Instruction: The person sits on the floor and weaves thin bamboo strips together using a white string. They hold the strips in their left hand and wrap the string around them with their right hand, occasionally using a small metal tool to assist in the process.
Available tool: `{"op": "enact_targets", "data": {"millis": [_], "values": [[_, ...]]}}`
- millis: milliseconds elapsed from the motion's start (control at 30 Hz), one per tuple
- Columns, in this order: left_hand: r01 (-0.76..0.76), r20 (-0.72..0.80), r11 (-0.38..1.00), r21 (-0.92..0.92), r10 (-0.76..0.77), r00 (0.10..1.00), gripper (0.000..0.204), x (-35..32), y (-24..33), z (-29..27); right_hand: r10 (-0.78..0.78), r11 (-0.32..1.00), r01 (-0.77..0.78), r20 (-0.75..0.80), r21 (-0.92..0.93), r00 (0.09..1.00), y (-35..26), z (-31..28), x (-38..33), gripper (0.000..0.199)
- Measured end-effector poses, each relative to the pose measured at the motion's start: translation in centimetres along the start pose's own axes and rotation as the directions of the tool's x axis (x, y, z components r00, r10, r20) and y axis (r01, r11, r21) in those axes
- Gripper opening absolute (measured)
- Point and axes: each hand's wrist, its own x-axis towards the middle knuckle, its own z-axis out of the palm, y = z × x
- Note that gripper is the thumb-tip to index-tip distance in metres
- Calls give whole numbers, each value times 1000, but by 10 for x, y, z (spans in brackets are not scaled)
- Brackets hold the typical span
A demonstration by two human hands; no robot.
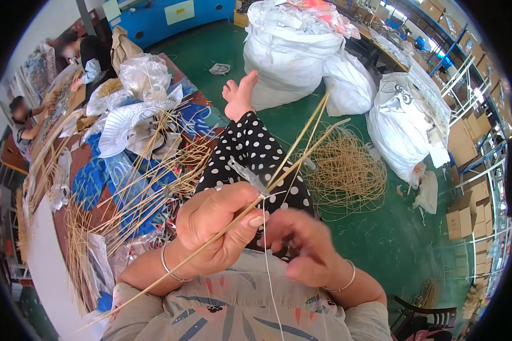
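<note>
My left hand (216, 224) is closed in front of my lap, pinching thin bamboo strips (293, 166) between thumb and fingers. The strips meet at the fingertips; one long end slants down to the lower left, the others point up and right. White string (271, 284) passes round the strips at the pinch, with a short end sticking out and a long end hanging over my shirt. A small clear plastic piece (247, 175) shows just above the fingertips. Close beside the string is my right hand (301, 244), its fingers curled and smeared by motion; whether it grips anything is unclear.
Many cut bamboo strips (119, 213) lie on the table at my left, with blue and white printed cloth. A tangled coil of cane (347, 170) rests on the green floor at right. Large white sacks (284, 62) stand ahead. Two people sit working at far left.
</note>
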Motion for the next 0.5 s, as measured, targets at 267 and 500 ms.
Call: {"op": "enact_targets", "data": {"millis": [267,500], "values": [[-29,23,1000,13,29,999,21,0,6,4,-509,609,197,-188,-768,840,-11,0,17,35],[33,25,999,-28,-32,999,21,-4,7,6,-544,593,251,-150,-765,826,-9,2,19,38]]}}
